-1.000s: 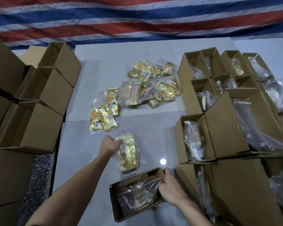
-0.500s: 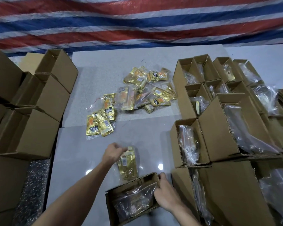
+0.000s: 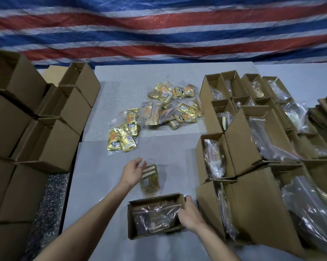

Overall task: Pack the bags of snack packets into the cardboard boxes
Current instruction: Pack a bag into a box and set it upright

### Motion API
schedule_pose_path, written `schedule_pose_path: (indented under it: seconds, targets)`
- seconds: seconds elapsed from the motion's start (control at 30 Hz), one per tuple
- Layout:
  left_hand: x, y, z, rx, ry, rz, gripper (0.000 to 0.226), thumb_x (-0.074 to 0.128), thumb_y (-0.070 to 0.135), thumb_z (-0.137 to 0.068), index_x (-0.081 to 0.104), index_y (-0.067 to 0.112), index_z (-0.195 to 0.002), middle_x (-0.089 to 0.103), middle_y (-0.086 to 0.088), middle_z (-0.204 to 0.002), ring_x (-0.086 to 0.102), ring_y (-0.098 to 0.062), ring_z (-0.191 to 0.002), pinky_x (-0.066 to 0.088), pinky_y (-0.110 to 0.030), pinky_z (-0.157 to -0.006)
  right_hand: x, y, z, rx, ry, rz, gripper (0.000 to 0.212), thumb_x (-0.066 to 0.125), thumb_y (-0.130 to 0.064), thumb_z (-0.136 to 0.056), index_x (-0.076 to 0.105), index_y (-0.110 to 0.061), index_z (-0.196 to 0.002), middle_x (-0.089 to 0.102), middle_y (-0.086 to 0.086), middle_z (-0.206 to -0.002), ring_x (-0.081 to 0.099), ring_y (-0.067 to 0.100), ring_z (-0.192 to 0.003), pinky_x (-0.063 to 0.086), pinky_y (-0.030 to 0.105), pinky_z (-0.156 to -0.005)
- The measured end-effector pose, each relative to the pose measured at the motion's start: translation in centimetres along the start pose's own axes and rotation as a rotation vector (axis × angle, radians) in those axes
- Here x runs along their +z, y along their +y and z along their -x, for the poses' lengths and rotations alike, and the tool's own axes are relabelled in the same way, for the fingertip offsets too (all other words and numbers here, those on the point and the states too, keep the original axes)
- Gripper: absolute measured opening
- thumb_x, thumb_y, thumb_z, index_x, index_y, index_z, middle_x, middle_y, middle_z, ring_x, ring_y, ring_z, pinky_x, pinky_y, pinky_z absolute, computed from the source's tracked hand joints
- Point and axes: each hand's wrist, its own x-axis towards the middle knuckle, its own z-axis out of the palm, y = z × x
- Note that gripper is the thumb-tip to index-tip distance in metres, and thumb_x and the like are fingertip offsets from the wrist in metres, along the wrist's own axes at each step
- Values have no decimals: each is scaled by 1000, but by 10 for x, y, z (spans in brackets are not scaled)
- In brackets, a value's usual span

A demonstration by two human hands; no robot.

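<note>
Hands [image 3: 133, 171] amid filled boxes [image 3: 241, 140]

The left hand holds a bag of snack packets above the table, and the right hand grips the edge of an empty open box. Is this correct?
Not quite. In the head view, the open box gripped by the right hand already contains a clear bag. The left hand does hold a bag of snack packets above the table.

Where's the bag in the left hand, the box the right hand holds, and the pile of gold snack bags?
bag [image 3: 150, 180], head view, its gold middle.
box [image 3: 153, 200], head view, far wall.
pile [image 3: 171, 112], head view, centre.
</note>
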Motion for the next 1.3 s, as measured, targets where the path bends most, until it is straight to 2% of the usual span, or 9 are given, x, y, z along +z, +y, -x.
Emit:
schedule_pose_path:
  seconds: [0.1,0.2,0.4,0.53,0.67,0.93,1.1,1.2,1.3]
  targets:
    - [-7,9,19,45,15,90,22,59,20,-98,67,17,-78,65,8,-73,57,-2,-70,39,-12,-61,6,5,2,33,-4,-69,25,43,-8,-87,41,-19,-110,58,5,-108,62,25,-93,53,27,-51]
    - [-16,16,35,38,9,172,23,69,23,-92,71,15,-71,60,13,-59,51,3,-55,36,-12,-55,11,10,2,80,-26,-154,29,42,-9,-87,39,-18,-115,54,6,-120,60,30,-102,61,36,-55]
    - [-33,31,58,95,18,194,29,78,28,-83,69,4,-68,58,8,-56,50,2,-54,36,-13,-53,17,13,2,84,-22,-175,29,40,-9,-88,37,-17,-115,52,7,-122,59,29,-102,61,37,-54]
    - [-37,41,75,263,14,7,24,62,29,-96,67,14,-78,67,1,-73,57,-3,-68,42,-24,-66,16,14,2,92,-21,-165,32,42,-9,-89,37,-17,-119,51,7,-123,61,32,-103,60,38,-53]
    - [-48,52,97,372,-9,-62,23,53,33,-101,67,21,-87,70,20,-84,64,1,-84,49,-26,-77,17,15,3,88,-28,-159,33,42,-10,-89,36,-18,-121,51,8,-126,60,32,-102,58,33,-48]
    - [-70,90,145,414,-34,195,26,49,29,-102,63,14,-86,76,9,-95,68,-5,-93,49,-14,-78,17,15,3,89,-24,-173,32,45,-15,-94,34,-17,-124,52,5,-125,63,29,-100,61,36,-54]
    - [-67,90,161,291,-94,462,28,49,28,-102,57,3,-93,76,-3,-101,73,-18,-97,60,-37,-83,18,14,5,69,-21,-185,30,49,-23,-96,35,-16,-122,52,2,-118,61,26,-99,62,38,-56]
    - [-59,76,163,302,-122,391,30,49,37,-99,61,9,-97,75,2,-106,72,-14,-100,59,-38,-86,18,14,3,74,-30,-196,37,54,-31,-96,35,-15,-124,53,4,-121,61,27,-101,61,38,-55]
    - [-48,51,158,447,-131,55,27,44,42,-102,66,26,-102,71,14,-104,68,-5,-100,55,-32,-89,18,13,0,96,-27,-187,34,49,-21,-95,34,-14,-125,54,8,-122,63,32,-102,61,38,-53]
